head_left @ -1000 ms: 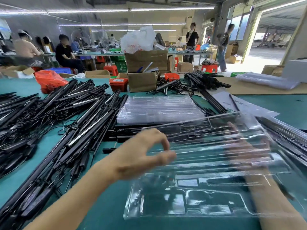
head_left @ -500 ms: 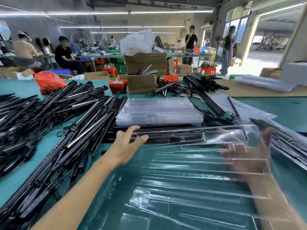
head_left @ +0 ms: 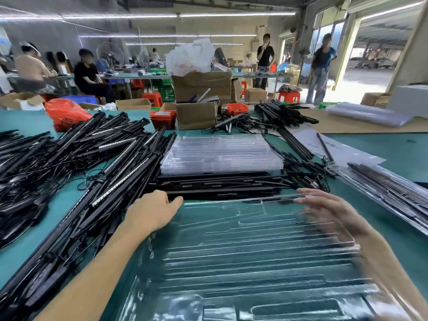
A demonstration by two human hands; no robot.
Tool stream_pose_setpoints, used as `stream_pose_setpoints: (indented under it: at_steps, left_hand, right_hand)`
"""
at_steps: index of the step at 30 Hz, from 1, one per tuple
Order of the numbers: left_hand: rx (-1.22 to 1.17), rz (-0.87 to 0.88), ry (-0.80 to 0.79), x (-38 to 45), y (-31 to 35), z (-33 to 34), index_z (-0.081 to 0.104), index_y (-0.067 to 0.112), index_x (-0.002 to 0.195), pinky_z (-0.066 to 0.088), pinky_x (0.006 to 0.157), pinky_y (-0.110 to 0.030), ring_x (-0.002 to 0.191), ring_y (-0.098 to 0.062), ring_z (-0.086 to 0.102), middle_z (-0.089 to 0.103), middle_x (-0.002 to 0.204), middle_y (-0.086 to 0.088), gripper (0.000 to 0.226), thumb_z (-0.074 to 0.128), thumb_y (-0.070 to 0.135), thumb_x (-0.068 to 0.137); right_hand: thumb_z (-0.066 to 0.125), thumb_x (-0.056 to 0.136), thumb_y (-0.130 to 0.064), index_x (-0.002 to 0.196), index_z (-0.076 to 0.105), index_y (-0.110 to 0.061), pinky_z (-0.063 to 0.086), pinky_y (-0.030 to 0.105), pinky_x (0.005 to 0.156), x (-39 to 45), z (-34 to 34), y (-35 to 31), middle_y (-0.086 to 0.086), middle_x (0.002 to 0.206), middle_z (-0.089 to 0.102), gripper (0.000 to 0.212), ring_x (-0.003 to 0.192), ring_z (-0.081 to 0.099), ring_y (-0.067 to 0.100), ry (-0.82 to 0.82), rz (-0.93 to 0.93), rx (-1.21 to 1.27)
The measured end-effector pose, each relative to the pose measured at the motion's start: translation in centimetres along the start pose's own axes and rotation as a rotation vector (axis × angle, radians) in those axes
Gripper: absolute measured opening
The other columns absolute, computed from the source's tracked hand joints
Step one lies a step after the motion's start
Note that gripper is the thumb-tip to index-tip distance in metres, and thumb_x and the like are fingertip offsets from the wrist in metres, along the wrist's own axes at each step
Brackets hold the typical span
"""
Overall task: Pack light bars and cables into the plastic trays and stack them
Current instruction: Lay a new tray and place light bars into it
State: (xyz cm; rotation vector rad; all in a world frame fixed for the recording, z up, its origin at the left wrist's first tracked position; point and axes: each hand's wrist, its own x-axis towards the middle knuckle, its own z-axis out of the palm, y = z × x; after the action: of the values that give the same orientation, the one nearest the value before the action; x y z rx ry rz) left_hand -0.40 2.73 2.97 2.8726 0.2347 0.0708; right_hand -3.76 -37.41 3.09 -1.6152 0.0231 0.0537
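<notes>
A clear plastic tray with long moulded slots lies flat on the green table in front of me. My left hand rests at its far left corner, fingers loosely extended. My right hand lies flat at the tray's far right corner, fingers straight, partly seen through the plastic. A stack of empty clear trays sits just beyond. Black light bars lie in a row between the stack and the tray. A big heap of light bars and cables fills the left side.
A filled tray lies at the right edge. More black bars and cardboard boxes stand at the back. A red bag and red bins sit beyond the heap. People sit and stand in the background.
The tray came down from a raised tilt to lie flat on the table. Both hands moved forward to its far corners and opened out.
</notes>
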Motion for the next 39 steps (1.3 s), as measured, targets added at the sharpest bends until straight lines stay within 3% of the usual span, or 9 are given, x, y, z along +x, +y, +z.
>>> stream_pose_setpoints:
  at_steps: [3,6,11,18,22,28,32,35,39]
  left_hand:
    - [-0.069,0.061,0.022,0.6,-0.8,0.3,0.055,0.019,0.082,0.049,0.068,-0.034,0.078,-0.02,0.061,0.061,0.083,0.0,0.058,0.038,0.074,0.092]
    - [-0.099,0.065,-0.037,0.9,-1.4,0.6,0.048,0.021,0.084,0.046,0.08,-0.038,0.095,-0.021,0.049,0.051,0.093,0.0,0.06,0.047,0.081,0.082]
    - [0.065,0.043,-0.012,0.5,-1.5,1.6,0.046,0.022,0.097,0.04,0.094,-0.039,0.101,-0.021,0.033,0.039,0.108,-0.003,0.065,0.04,0.084,0.081]
    - [0.164,0.093,0.119,-0.2,-1.3,1.4,0.038,0.021,0.122,0.044,0.094,-0.039,0.113,-0.028,0.043,0.046,0.12,-0.01,0.061,0.041,0.073,0.09]
    - [0.201,0.088,-0.006,0.3,-0.5,0.4,0.039,0.025,0.132,0.038,0.099,-0.044,0.124,-0.03,0.038,0.043,0.133,-0.011,0.063,0.032,0.074,0.093]
    - [0.22,0.182,-0.289,0.2,1.0,-0.2,0.019,0.04,0.149,0.022,0.11,-0.048,0.141,-0.028,0.016,0.016,0.154,-0.004,0.07,0.041,0.072,0.09]
    - [0.11,0.258,-0.185,-0.2,1.9,0.6,0.019,0.037,0.152,0.012,0.117,-0.051,0.151,-0.023,0.003,0.006,0.164,0.001,0.066,0.046,0.05,0.093]
    - [0.07,0.283,-0.17,0.1,2.2,1.2,0.015,0.032,0.156,0.009,0.12,-0.052,0.153,-0.021,0.002,0.005,0.167,0.002,0.067,0.043,0.044,0.096]
    - [0.019,0.281,-0.015,0.4,1.8,2.6,0.025,0.028,0.151,0.02,0.115,-0.05,0.143,-0.025,0.021,0.023,0.156,-0.001,0.055,0.039,0.036,0.098]
  right_hand:
    - [0.08,0.071,-0.009,0.111,0.07,-0.005,0.059,0.025,0.059,0.1,0.4,1.0,0.018,0.097,0.076,0.041,0.078,0.071,0.028,0.115,-0.032,-0.14]
    - [0.087,0.069,-0.007,0.1,0.073,-0.008,0.052,0.012,0.061,0.5,0.9,1.5,0.014,0.092,0.076,0.034,0.065,0.067,0.006,0.173,-0.115,-0.334]
    - [0.086,0.063,-0.043,0.098,0.072,-0.024,0.04,0.012,0.059,0.3,0.3,1.3,-0.002,0.091,0.07,0.043,0.062,0.056,-0.005,0.124,-0.072,-0.589]
    - [0.089,0.062,-0.039,0.097,0.073,-0.021,0.041,0.02,0.067,0.6,0.3,1.8,0.0,0.095,0.072,0.043,0.078,0.06,0.007,0.122,-0.08,-0.608]
    - [0.089,0.065,-0.036,0.097,0.073,-0.017,0.045,0.024,0.076,1.0,0.4,2.0,0.001,0.094,0.072,0.04,0.087,0.064,0.012,0.134,-0.086,-0.6]
    - [0.082,0.062,-0.047,0.099,0.07,-0.018,0.042,0.022,0.069,1.2,0.5,1.4,0.001,0.095,0.067,0.049,0.081,0.059,0.012,0.084,-0.026,-0.643]
    - [0.076,0.082,-0.046,0.11,0.06,-0.025,0.045,0.033,0.088,1.8,0.5,0.8,-0.008,0.104,0.058,0.039,0.102,0.057,0.018,0.011,0.075,-0.84]
    - [0.069,0.089,-0.049,0.116,0.053,-0.027,0.042,0.043,0.106,2.4,1.0,0.0,0.0,0.119,0.057,0.039,0.117,0.052,0.027,-0.026,0.172,-1.014]
    - [0.07,0.091,-0.043,0.119,0.052,-0.018,0.046,0.041,0.102,2.8,1.9,-1.5,0.007,0.124,0.057,0.042,0.113,0.056,0.025,-0.076,0.251,-1.103]
